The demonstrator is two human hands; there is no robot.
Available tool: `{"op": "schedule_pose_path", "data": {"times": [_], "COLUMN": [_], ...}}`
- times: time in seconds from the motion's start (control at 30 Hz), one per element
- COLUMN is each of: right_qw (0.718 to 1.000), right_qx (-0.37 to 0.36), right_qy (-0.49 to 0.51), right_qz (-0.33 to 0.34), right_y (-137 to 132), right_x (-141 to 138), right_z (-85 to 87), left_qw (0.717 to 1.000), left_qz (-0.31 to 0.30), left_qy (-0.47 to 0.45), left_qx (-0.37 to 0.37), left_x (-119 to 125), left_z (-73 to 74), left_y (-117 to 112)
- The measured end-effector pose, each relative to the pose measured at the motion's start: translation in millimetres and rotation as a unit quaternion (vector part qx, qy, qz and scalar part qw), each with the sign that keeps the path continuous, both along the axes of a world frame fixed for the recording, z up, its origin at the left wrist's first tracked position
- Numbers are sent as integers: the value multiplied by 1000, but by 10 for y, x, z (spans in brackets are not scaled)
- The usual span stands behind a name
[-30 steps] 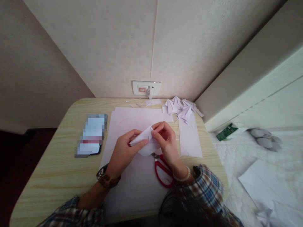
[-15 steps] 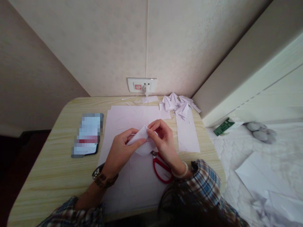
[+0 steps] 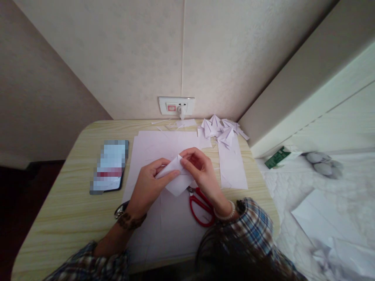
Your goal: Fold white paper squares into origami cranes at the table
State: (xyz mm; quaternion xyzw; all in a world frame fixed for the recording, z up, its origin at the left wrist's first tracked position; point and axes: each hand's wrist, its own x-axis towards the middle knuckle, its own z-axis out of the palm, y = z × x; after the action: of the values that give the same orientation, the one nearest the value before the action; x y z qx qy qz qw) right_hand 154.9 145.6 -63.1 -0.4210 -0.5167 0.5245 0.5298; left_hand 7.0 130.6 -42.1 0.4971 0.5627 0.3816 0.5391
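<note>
A small folded piece of white paper (image 3: 178,182) is held between my two hands above large white sheets (image 3: 146,238) on the table. My left hand (image 3: 154,181) pinches its left side, thumb lying along the near face. At the top corner, my right hand (image 3: 199,166) grips the paper between thumb and fingers. Some fingertips of both hands are hidden behind the paper. Below my right hand lie red-handled scissors (image 3: 202,210), their blades mostly covered by the hand and paper.
Several folded paper pieces (image 3: 216,127) and a paper strip (image 3: 233,168) lie at the back right. A phone (image 3: 109,166) rests on the left. Behind the table is a wall socket (image 3: 176,105) with a plug. Right of it, a bed (image 3: 281,195) bears a green-white carton (image 3: 278,157) and paper.
The paper's lower part has tilted, showing more of its pointed lower corner. Both hands keep their grip and have shifted only slightly.
</note>
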Motion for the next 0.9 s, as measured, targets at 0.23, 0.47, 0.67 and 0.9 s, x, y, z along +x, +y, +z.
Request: {"op": "schedule_pose_path", "data": {"times": [0.23, 0.47, 0.67, 0.9], "right_qw": [999, 999, 998, 995], "right_qx": [-9, 4, 12, 27], "right_qy": [-38, -38, -53, -87], "right_qz": [-1, -6, -7, -29], "right_y": [-14, -17, -11, 9], "right_x": [11, 11, 14, 4], "right_z": [8, 9, -4, -28], "left_qw": [1000, 1000, 1000, 999], "left_qz": [11, 19, 17, -8], "left_qy": [6, -14, -21, 38], "left_qx": [3, -1, -9, -3], "left_x": [7, 4, 5, 1], "left_z": [-14, -58, -29, -30], "left_y": [-6, 1, 3, 14]}}
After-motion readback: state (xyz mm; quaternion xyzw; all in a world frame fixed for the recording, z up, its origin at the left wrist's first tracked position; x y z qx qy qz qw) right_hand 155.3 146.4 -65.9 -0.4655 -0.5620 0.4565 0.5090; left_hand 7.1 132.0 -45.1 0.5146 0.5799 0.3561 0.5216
